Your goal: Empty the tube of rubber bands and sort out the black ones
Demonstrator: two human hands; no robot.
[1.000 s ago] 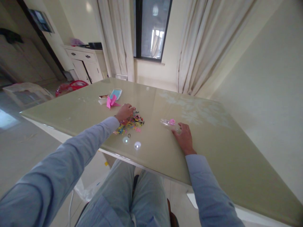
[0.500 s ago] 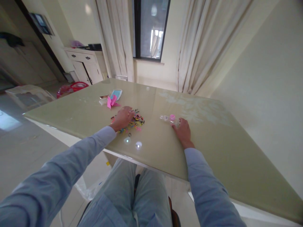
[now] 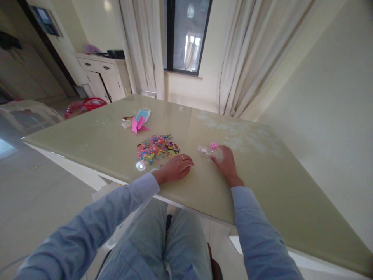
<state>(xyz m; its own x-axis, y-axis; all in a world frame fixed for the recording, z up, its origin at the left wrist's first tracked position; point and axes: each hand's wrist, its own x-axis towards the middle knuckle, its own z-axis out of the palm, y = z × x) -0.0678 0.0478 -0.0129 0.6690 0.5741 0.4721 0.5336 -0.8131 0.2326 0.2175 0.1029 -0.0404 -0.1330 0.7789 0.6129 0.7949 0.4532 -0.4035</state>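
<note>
My right hand point(image 3: 227, 163) is wrapped round the base end of a clear plastic bottle point(image 3: 207, 151) lying on its side, its neck pointing left. A pink cap point(image 3: 213, 146) sits just behind the bottle, against its far side. My left hand point(image 3: 178, 168) is low over the table, right of and in front of a spread pile of tiny multicoloured bands point(image 3: 157, 147). Its fingers are drawn together; anything small between them is hidden. A stray dark band lies beside the left wrist.
Behind the pile lie a folded pink paper piece point(image 3: 138, 125), a blue face mask point(image 3: 143, 115) and small items. The glossy table point(image 3: 262, 182) has its front edge at my lap. Beyond it are curtains, a window and a white cabinet point(image 3: 101, 76).
My left hand has left the band pile and moved right and nearer to me, uncovering the pile. My right hand stays on the bottle, almost unmoved.
</note>
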